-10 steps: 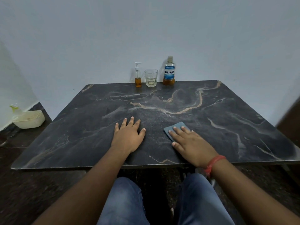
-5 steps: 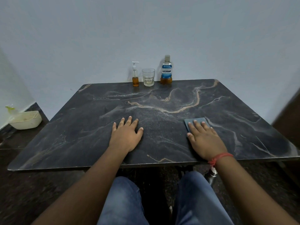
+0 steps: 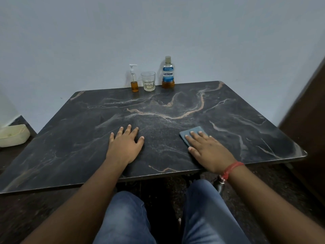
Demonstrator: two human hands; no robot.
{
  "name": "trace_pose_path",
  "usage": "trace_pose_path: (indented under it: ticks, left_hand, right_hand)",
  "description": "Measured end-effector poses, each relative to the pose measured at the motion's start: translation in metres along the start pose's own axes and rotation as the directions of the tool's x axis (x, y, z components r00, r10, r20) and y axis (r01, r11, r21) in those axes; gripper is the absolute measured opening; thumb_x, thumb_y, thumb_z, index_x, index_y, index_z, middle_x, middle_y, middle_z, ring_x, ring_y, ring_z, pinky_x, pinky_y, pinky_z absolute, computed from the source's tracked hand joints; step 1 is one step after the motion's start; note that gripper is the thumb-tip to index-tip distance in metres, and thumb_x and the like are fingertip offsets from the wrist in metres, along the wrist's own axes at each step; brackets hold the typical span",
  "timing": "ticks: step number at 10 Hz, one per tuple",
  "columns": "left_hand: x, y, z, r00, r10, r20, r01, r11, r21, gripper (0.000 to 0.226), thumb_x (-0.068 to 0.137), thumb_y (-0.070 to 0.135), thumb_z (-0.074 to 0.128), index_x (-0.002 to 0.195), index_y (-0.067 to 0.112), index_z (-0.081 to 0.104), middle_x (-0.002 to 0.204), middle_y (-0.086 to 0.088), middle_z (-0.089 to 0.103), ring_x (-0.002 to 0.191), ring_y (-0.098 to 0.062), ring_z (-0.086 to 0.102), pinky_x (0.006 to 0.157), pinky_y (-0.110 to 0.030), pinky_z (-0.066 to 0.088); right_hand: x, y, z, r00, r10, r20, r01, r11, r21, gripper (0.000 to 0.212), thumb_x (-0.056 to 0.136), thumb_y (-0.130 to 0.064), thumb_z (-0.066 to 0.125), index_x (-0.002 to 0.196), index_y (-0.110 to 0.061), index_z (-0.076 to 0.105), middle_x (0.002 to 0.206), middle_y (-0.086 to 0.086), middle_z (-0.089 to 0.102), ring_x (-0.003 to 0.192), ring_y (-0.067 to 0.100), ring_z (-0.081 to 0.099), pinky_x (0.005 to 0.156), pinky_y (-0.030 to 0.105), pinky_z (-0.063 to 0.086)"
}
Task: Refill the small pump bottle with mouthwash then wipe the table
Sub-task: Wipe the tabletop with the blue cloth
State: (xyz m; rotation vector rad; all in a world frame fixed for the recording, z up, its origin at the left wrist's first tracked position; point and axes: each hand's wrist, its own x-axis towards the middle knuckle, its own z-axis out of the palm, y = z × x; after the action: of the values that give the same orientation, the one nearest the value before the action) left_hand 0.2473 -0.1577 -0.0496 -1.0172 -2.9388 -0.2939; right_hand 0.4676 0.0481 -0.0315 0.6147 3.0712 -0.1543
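- The right hand (image 3: pixel 209 150) lies flat on a blue-grey cloth (image 3: pixel 192 133), fingers straight and spread, pressing it onto the table (image 3: pixel 70 138); the cloth's far edge shows beyond the fingertips.
- A red thread band (image 3: pixel 232 169) circles the right wrist, which sits at the table's near edge.
- The left hand (image 3: pixel 125 145) rests palm down on the bare tabletop, fingers straight and slightly fanned, holding nothing; it is well apart from the cloth, to its left.
- The table is dark marble with pale and tan veins, and its far edge meets a light wall (image 3: pixel 158 23).
- At that far edge three things stand upright in a row, near each other but apart: a small pump bottle (image 3: pixel 134 81) on the left, with amber liquid in its lower part and a white pump on top; a clear glass (image 3: pixel 148 81) in the middle; a mouthwash bottle (image 3: pixel 168 73) on the right, with a blue label and amber liquid low in it.
- A cream tub (image 3: pixel 13 136) sits on the dark floor to the table's left.
- Blue jeans (image 3: pixel 126 221) show below the table's near edge.
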Motion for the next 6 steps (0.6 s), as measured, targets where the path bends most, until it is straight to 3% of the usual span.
trace_pose_path:
  ticks: [1, 2, 3, 4, 5, 6]
  left_hand:
    - [0.0, 0.0, 0.0, 1.0, -0.004, 0.007, 0.004, 1.0, -0.002, 0.064, 0.101, 0.059, 0.023, 0.159, 0.033, 0.022, 0.169, 0.003, 0.014, 0.156, -0.023, 0.009, 0.125, -0.052, 0.004]
    - [0.0, -0.002, -0.001, 1.0, -0.011, 0.008, 0.011, 1.0, -0.001, 0.064, 0.101, 0.06, 0.022, 0.159, 0.033, 0.022, 0.169, 0.004, 0.014, 0.156, -0.022, 0.008, 0.125, -0.052, 0.004]
    - [0.0, -0.001, -0.001, 1.0, -0.006, 0.013, 0.007, 1.0, -0.004, 0.064, 0.101, 0.059, 0.022, 0.159, 0.033, 0.022, 0.169, 0.003, 0.014, 0.156, -0.023, 0.008, 0.125, -0.052, 0.004]
    - [0.001, -0.001, -0.001, 1.0, -0.004, 0.011, 0.004, 1.0, -0.001, 0.064, 0.101, 0.059, 0.022, 0.159, 0.032, 0.022, 0.169, 0.003, 0.014, 0.156, -0.023, 0.009, 0.125, -0.052, 0.004]
    - [0.0, -0.002, 0.0, 1.0, -0.008, 0.006, 0.008, 1.0, -0.008, 0.064, 0.101, 0.059, 0.023, 0.159, 0.032, 0.022, 0.169, 0.003, 0.014, 0.156, -0.023, 0.009, 0.125, -0.052, 0.005]
    - [0.001, -0.001, 0.0, 1.0, -0.005, 0.008, 0.005, 1.0, -0.009, 0.064, 0.101, 0.059, 0.023, 0.159, 0.032, 0.022, 0.169, 0.003, 0.014, 0.156, -0.023, 0.009, 0.125, -0.052, 0.004]
  right_hand:
    - [0.009, 0.028, -0.005, 0.966, 0.257, -0.032, -0.257, 0.966, 0.024, 0.056, 0.104, -0.044, 0.021, 0.156, -0.026, 0.015, 0.165, -0.001, 0.01, 0.151, 0.023, 0.008, 0.121, 0.042, 0.009]
    - [-0.001, 0.002, 0.002, 0.986, 0.159, -0.06, -0.159, 0.987, 0.005, 0.056, 0.104, -0.045, 0.021, 0.156, -0.026, 0.013, 0.165, -0.002, 0.009, 0.151, 0.023, 0.007, 0.121, 0.042, 0.007]
    - [-0.01, -0.001, 0.001, 1.0, -0.019, -0.001, 0.019, 1.0, -0.007, 0.056, 0.104, -0.046, 0.022, 0.157, -0.03, 0.01, 0.165, -0.005, 0.006, 0.152, 0.019, 0.005, 0.121, 0.04, 0.007]
    - [-0.001, 0.034, -0.005, 0.974, 0.226, -0.033, -0.226, 0.974, 0.0, 0.056, 0.103, -0.046, 0.022, 0.156, -0.027, 0.015, 0.165, -0.002, 0.009, 0.151, 0.023, 0.009, 0.12, 0.044, 0.01]
    - [-0.005, 0.028, 0.001, 0.954, 0.29, -0.081, -0.29, 0.957, 0.005, 0.057, 0.103, -0.046, 0.022, 0.156, -0.026, 0.015, 0.165, -0.001, 0.01, 0.151, 0.025, 0.008, 0.121, 0.045, 0.009]
    - [-0.011, 0.025, 0.003, 0.997, 0.079, 0.003, -0.079, 0.997, 0.013, 0.057, 0.104, -0.047, 0.022, 0.156, -0.031, 0.009, 0.165, -0.005, 0.004, 0.152, 0.02, 0.003, 0.121, 0.041, 0.007]
